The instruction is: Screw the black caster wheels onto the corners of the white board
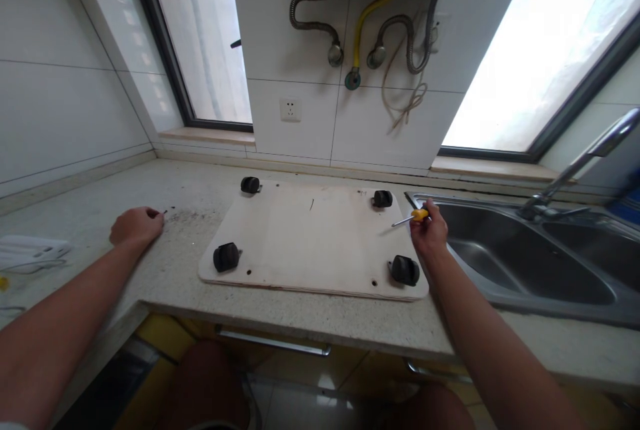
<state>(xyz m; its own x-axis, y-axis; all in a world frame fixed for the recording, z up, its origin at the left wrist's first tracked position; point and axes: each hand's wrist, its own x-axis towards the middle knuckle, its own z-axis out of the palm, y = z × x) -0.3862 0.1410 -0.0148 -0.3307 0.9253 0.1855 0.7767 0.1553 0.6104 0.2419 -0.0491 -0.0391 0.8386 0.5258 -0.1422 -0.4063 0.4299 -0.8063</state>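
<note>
A white board [305,243] with rounded corners lies flat on the counter. Black casters stand near its corners, among them the near-left caster [227,257], the near-right caster [405,271] and the far-right caster [383,199]. My right hand [429,233] is closed around a screwdriver [419,215] with a yellow handle, its metal shaft pointing left over the board's right edge. Left of the board, my left hand [136,225] rests at the counter with fingertips pinched. Something small and dark shows at those fingertips, too tiny to name.
Dark crumbs [195,217] are scattered on the counter [165,263] beside the board. At right is a steel double sink [530,257] with a faucet [555,183]. A white power strip [33,250] lies far left. Pipes and a wall socket [291,109] are behind.
</note>
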